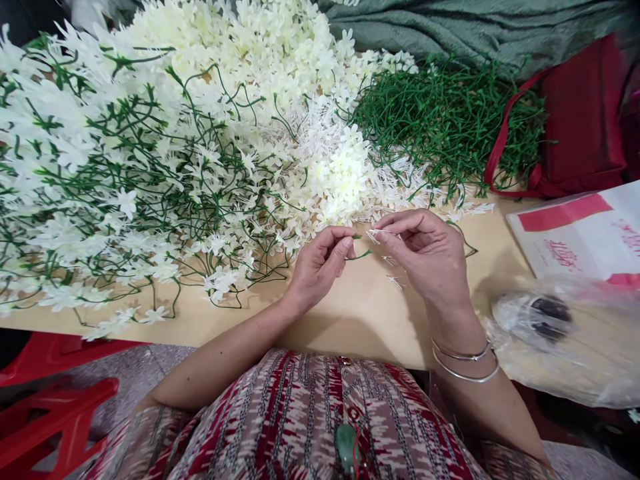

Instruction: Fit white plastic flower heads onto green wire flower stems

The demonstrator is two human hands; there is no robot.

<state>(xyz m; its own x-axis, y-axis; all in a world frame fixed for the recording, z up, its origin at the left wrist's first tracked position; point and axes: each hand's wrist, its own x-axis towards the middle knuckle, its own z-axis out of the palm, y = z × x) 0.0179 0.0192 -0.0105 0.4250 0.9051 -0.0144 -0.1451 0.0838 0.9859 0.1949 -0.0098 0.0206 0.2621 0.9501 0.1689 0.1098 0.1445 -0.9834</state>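
Note:
Between the fingers of my left hand [323, 263] is a thin green plastic flower stem [361, 257], its ends poking out to the right. My right hand [425, 250] pinches a small white stamen piece [376, 233] close to the stem's tip; a slight gap seems to part them. Under my hands, a few loose white stamens [395, 283] lie on the table. Just beyond is a heap of white petal blossoms [345, 170] with more white stamens [325, 123] around it. White flowers on green stems [150, 167] are piled to the left.
Loose green stems [445, 123] form a mound at the back right. A red bag [583, 113] stands beside it. Nearer on the right are a white and red printed bag [575, 233] and a clear plastic bag [560, 347]. Red stools [60, 407] are below the table's left edge.

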